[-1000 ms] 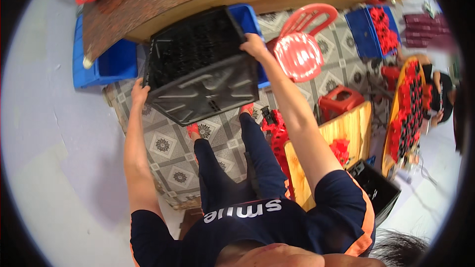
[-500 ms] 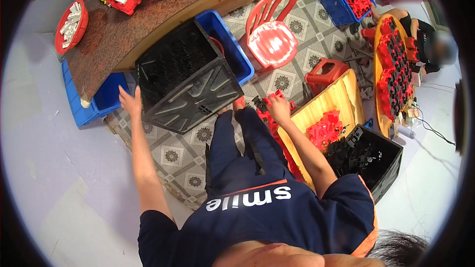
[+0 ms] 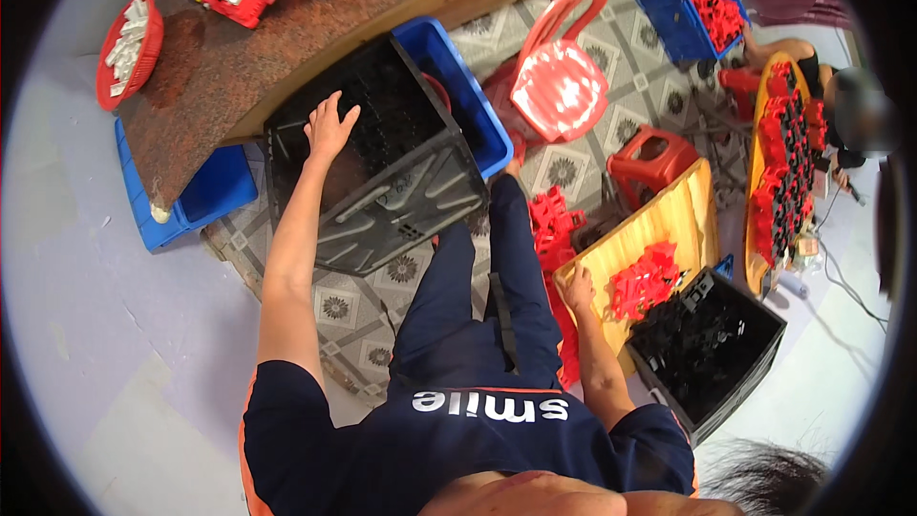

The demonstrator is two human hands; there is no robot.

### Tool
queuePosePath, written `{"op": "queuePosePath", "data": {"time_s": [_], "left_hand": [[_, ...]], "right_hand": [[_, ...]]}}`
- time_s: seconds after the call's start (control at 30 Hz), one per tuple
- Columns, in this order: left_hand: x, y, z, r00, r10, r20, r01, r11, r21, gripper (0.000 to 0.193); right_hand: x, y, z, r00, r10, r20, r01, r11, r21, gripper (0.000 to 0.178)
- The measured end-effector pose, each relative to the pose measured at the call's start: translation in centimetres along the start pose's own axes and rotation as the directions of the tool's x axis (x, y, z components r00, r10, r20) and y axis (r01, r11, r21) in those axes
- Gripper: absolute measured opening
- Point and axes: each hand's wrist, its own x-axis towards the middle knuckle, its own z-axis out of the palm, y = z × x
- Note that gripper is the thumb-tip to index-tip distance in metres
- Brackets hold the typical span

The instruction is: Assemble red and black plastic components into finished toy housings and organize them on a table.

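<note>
hands (image 3: 330,132) apparently at crate (image 3: 406,215), table (image 3: 673,215)

Your left hand (image 3: 330,131) hides part of a black rectangular plastic crate (image 3: 406,196); the brown speckled tabletop's (image 3: 248,62) near-left corner covers some of a blue plastic bin (image 3: 222,186).

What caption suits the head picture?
Left grip over a black crate, right grip at a board with red parts.
</note>
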Motion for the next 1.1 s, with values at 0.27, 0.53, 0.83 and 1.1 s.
{"op": "queuePosePath", "data": {"time_s": [0.27, 0.53, 0.83, 1.1], "left_hand": [[-7.5, 3.2, -2.4, 0.767, 0.351, 0.537, -0.039, 0.861, -0.507, 0.067], [-11.1, 2.9, -4.1, 0.893, 0.030, 0.448, -0.017, 0.999, -0.033, 0.067], [-16.0, -3.6, -8.5, 0.854, -0.084, 0.514, 0.083, 0.996, 0.025, 0.046], [-15.2, -7.9, -9.7, 0.776, 0.017, 0.630, 0.044, 0.996, -0.081, 0.052]], "right_hand": [[0.7, -2.7, 2.6, 0.957, -0.078, -0.280, 0.043, 0.991, -0.129, 0.083], [2.0, -6.3, 9.0, 0.927, -0.058, -0.370, 0.035, 0.997, -0.068, 0.044], [-4.5, -8.1, 7.5, 0.958, -0.124, -0.260, 0.134, 0.991, 0.023, 0.055], [-2.8, -5.9, 1.4, 0.954, -0.162, -0.251, 0.235, 0.925, 0.298, 0.078]]}}
